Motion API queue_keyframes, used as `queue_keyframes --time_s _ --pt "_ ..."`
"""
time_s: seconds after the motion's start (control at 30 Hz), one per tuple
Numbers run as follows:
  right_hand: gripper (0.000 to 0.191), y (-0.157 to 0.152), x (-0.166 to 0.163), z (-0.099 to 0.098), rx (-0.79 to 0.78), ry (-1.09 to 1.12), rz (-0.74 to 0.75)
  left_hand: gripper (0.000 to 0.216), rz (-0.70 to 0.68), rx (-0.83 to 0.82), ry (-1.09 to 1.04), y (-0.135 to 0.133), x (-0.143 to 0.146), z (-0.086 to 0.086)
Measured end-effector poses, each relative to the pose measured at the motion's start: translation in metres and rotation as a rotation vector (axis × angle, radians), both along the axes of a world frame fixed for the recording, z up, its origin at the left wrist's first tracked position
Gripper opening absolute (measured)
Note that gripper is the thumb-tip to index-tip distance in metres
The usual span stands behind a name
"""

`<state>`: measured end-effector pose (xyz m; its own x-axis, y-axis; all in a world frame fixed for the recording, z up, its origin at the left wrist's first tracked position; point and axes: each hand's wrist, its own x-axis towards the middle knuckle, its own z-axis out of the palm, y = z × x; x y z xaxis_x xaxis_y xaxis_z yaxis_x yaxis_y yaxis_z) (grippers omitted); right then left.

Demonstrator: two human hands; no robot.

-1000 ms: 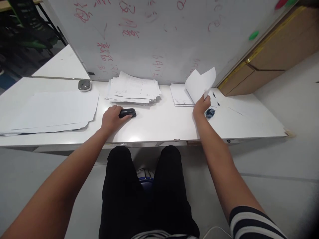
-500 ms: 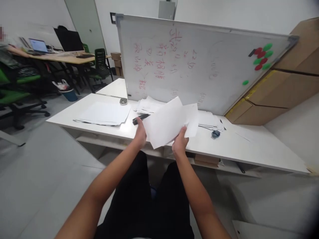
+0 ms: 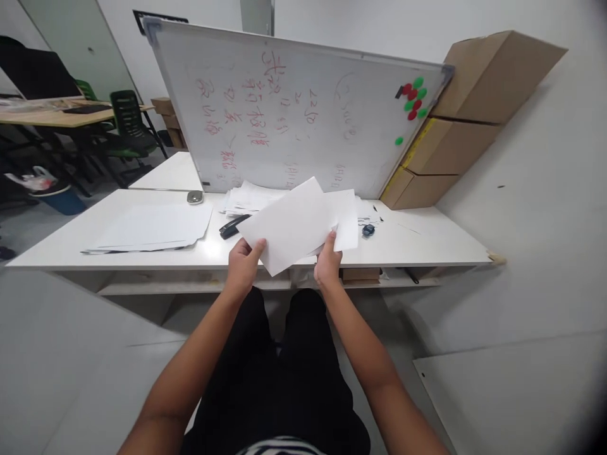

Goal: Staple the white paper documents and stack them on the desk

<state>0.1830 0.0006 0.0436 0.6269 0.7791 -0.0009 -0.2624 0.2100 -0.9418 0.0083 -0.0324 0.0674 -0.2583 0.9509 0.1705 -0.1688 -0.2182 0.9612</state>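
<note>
Both hands hold a few white paper sheets (image 3: pixel 298 224) above the front edge of the white table (image 3: pixel 427 243). My left hand (image 3: pixel 243 265) pinches the sheets' lower left corner. My right hand (image 3: pixel 328 264) grips their lower right edge, thumb on top. A black stapler (image 3: pixel 231 226) lies on the table just behind my left hand, untouched. A pile of papers (image 3: pixel 249 197) sits behind the held sheets, partly hidden by them.
A whiteboard (image 3: pixel 294 120) with red writing leans at the table's back, cardboard boxes (image 3: pixel 469 107) to its right. Large white sheets (image 3: pixel 152 226) lie at the left, with a small metal object (image 3: pixel 195 197) beyond them. A small blue object (image 3: pixel 367 229) lies at the right. Desks and chairs stand far left.
My right hand brought the sheets from the right pile to the middle. My left hand left the stapler and took the sheets' left corner. The view rose and shifted.
</note>
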Motion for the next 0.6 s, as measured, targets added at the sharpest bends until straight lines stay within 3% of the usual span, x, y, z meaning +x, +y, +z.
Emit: queue_keyframes --time_s 0.13,0.27,0.4,0.6 --pt "0.073 0.0 0.004 -0.004 -0.084 -0.059 0.008 0.044 -0.086 -0.004 0.011 0.022 0.003 0.007" --pt "0.073 0.002 0.005 -0.009 -0.161 -0.184 0.046 0.048 -0.177 -0.111 0.018 0.048 0.008 0.006" --pt "0.069 0.001 0.003 -0.004 -0.064 -0.208 0.064 0.053 -0.255 -0.192 -0.079 0.068 0.006 -0.008" --pt "0.058 -0.022 -0.008 0.028 0.069 -0.339 0.184 0.047 -0.491 -0.277 -0.337 0.071 0.004 -0.025"
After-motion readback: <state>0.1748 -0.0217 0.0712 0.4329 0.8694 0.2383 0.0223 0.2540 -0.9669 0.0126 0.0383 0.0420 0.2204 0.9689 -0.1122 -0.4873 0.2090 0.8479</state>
